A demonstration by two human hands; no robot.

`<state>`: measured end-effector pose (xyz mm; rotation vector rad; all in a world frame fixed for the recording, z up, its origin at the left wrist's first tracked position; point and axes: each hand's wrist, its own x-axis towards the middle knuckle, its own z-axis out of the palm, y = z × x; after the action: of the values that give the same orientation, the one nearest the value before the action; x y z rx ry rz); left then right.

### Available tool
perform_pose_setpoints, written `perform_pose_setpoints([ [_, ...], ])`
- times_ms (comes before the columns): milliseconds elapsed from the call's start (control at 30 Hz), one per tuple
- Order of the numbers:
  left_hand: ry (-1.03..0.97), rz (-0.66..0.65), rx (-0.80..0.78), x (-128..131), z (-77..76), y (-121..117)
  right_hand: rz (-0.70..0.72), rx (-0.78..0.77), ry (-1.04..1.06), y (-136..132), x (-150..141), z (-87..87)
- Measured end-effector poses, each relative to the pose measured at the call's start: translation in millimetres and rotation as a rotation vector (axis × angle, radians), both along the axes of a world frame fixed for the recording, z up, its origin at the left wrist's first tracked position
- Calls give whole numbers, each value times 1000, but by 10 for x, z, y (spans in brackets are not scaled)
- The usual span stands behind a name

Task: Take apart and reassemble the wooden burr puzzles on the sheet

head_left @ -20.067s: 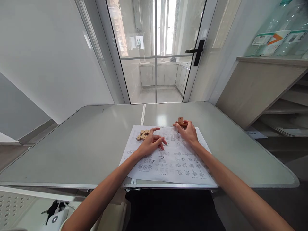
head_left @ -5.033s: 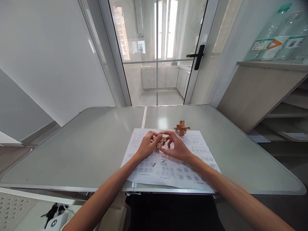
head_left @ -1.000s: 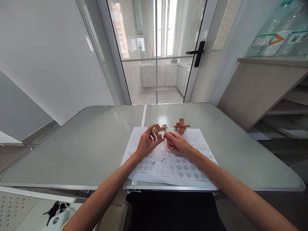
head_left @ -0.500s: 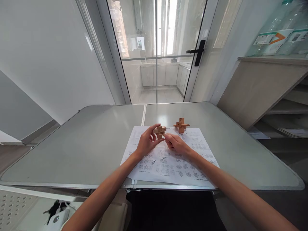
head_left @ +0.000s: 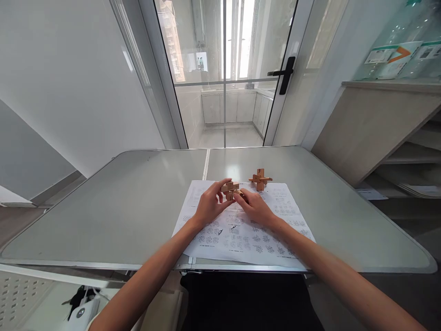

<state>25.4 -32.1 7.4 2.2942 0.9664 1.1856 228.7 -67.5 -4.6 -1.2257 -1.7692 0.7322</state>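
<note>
My left hand (head_left: 211,205) pinches a small cross-shaped cluster of pale wooden puzzle pieces (head_left: 229,189) just above a printed instruction sheet (head_left: 248,232). The fingertips of my right hand (head_left: 254,207) touch the right side of the same cluster, fingers curled round it. A second wooden puzzle (head_left: 260,179), darker and fully cross-shaped, stands on its own at the sheet's far edge, a short way right of both hands.
The sheet lies on a grey folding table (head_left: 138,202) with a seam down its middle. A glass door with a black handle (head_left: 280,73) is behind it. Wooden shelves (head_left: 396,133) stand at the right. A white device with cables (head_left: 81,310) lies below left.
Both hands lowered the pale wooden cluster a little toward the sheet. My right hand, curled beside it before, now has its fingertips on the pieces. The darker puzzle has not moved.
</note>
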Motion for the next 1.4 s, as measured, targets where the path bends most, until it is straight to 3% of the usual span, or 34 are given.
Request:
perform_pose_setpoints([
  [467,176,38,98,-15,43,-47,-39,88,-86,-18,8,-11],
  [700,185,84,139,-25,4,-29,-56,102,-117,-24,3,7],
  [1400,180,55,236,-19,48,-52,-59,151,-127,-48,-4,-4],
])
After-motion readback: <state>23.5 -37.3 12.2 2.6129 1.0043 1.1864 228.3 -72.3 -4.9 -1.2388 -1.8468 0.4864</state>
